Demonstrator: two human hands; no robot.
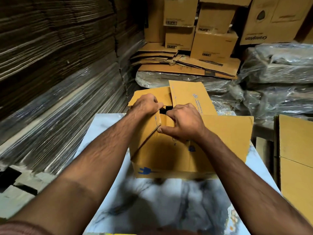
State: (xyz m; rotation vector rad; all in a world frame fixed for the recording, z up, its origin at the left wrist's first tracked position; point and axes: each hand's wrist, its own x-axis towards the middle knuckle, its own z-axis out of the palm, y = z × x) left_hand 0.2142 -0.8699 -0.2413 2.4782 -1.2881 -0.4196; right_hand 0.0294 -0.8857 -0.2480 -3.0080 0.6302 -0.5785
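Carton: a brown cardboard carton (169, 160) with blue print stands on the far half of the marble-patterned table (169, 209), its flaps partly folded in.
Left hand: the left hand (145, 104) is over the table's far edge, fingers curled over the edge of the plain back flap (149, 94), gripping it.
Right hand: the right hand (184, 122) is just beside the left. Its fingers hook over the top edge of the front panel (220, 136) at a dark gap, and its thumb presses the corner of the tilted side flap (147, 133).
Printed flap: a printed flap (189, 97) juts out past the table's far edge, loose.
Beyond the table: flattened cartons (186, 67) lie on plastic wrap, with stacked cartons (213, 43) behind them.
Left of the table: tall piles of flat cardboard sheets (59, 65).
Right of the table: plastic-wrapped bundles (279, 68) and, nearer, flat cardboard panels (296, 150).
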